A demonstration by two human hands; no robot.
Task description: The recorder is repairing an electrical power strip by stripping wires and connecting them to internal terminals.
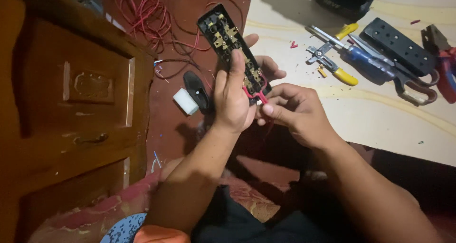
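**Open power strip in both hands**

You are gripping the open black power strip base (233,48) in your left hand (232,98), fingers wrapped round its lower half, brass contacts facing you. Your right hand (289,110) is pinching the red wire (259,97) at the strip's lower end. On the pale mat (380,119), its black cover (399,46) is lying near the far right corner, beside yellow-handled strippers (332,65) and scissors (408,81). A white plug (185,101) is sitting on the red floor by the wooden door (71,105).

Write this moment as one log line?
left hand: holds open power strip | right hand: pinches red wire at its end | pliers on floor
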